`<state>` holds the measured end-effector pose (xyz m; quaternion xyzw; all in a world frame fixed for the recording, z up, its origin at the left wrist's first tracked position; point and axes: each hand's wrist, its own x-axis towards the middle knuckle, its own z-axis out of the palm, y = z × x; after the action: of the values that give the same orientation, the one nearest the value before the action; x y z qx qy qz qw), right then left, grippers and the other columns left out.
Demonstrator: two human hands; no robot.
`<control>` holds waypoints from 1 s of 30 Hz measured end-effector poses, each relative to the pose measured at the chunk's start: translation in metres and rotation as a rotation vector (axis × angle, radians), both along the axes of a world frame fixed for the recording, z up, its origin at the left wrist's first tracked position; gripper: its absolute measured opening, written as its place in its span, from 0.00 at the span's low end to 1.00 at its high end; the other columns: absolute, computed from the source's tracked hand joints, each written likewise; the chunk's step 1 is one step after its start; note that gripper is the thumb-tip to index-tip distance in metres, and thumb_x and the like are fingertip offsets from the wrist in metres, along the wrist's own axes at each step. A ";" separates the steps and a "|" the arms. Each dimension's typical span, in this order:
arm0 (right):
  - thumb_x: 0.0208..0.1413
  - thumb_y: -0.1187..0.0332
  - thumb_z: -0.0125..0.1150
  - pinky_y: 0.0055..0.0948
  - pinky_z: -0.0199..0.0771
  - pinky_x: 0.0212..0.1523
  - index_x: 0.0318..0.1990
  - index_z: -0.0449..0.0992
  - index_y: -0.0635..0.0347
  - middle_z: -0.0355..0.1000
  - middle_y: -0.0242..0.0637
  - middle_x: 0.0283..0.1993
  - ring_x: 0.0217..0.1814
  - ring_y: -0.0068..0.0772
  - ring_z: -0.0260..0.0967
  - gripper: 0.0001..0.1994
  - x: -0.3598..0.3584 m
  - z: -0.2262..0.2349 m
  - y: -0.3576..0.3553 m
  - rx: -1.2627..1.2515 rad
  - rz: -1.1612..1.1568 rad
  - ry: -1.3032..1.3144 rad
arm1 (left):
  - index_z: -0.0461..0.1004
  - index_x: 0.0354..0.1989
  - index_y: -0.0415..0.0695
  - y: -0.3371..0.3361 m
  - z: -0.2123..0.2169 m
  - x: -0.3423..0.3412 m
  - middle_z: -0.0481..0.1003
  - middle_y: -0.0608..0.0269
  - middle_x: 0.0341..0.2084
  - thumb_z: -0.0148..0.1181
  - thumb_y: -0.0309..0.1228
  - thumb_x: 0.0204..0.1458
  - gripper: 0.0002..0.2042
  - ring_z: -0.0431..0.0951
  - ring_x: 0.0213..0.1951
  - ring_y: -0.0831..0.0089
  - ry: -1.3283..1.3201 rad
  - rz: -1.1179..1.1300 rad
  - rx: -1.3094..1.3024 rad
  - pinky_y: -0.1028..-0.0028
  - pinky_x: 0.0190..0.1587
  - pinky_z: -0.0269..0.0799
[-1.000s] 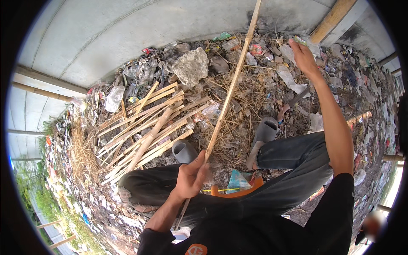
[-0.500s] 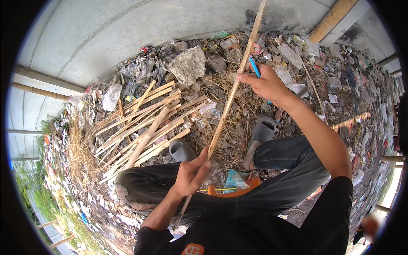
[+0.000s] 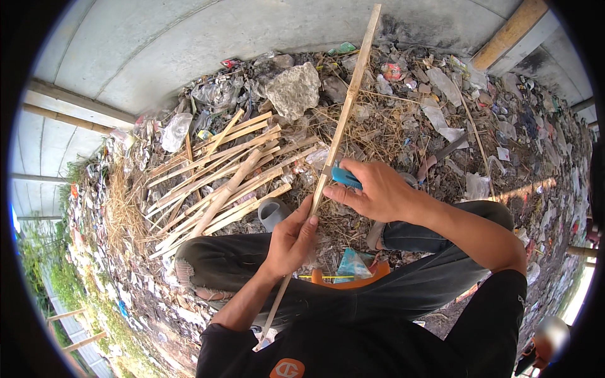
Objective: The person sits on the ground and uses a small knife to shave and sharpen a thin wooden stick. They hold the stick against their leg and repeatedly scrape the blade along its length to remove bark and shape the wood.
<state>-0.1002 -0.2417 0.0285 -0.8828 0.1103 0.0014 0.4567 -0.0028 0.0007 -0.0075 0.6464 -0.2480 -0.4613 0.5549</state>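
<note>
Soft daylight lit the scene; greenery (image 3: 41,258) at left looked washed out, a sunlit streak (image 3: 528,189) marked the right, fisheye distortion bowed the far wall (image 3: 189,38), and a round patch (image 3: 552,334) near right was blurred.

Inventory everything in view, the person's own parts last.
Long strip: one, tan, in left hand
Tool: one, blue, in right hand
Wooden strips: many, pale, left
Rock: one, grey, upper centre
Wall panels: several, grey, top, left
Poles: several, brown, along panels
Blade: one, dark, right
Shoes: two, grey, centre
Curved object: one, orange, lower centre
Straw: uncountable, yellowish, left
Litter: uncountable, mixed colours, throughout
Plants: uncountable, green, lower left
Other person: one, blurred, lower right
Shirt: one, black, bottom
Hands: two, bare, centre
Legs: two, dark trousers, below
</note>
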 end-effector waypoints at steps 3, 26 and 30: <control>0.73 0.44 0.50 0.57 0.77 0.34 0.42 0.75 0.66 0.78 0.56 0.27 0.32 0.62 0.80 0.28 -0.010 0.000 0.018 -0.129 0.121 0.108 | 0.60 0.78 0.35 -0.001 -0.002 -0.001 0.70 0.77 0.29 0.55 0.30 0.74 0.27 0.66 0.28 0.89 -0.042 0.037 0.001 0.82 0.30 0.64; 0.75 0.40 0.47 0.44 0.65 0.29 0.34 0.72 0.64 0.65 0.41 0.20 0.22 0.40 0.66 0.31 0.010 -0.005 -0.056 -0.077 -0.189 -0.069 | 0.65 0.73 0.31 0.011 -0.007 0.006 0.73 0.76 0.29 0.60 0.30 0.71 0.26 0.68 0.31 0.88 -0.112 0.017 -0.019 0.82 0.32 0.66; 0.74 0.41 0.48 0.44 0.67 0.28 0.35 0.73 0.62 0.66 0.42 0.18 0.21 0.46 0.70 0.30 0.005 -0.013 -0.052 -0.025 -0.152 -0.051 | 0.67 0.72 0.30 0.007 0.001 0.004 0.75 0.72 0.27 0.61 0.31 0.71 0.26 0.70 0.31 0.88 -0.193 -0.015 0.012 0.81 0.33 0.68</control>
<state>-0.0950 -0.2939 0.0153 -0.8772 0.1652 -0.0572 0.4472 0.0012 0.0078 -0.0062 0.6892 -0.3024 -0.4024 0.5212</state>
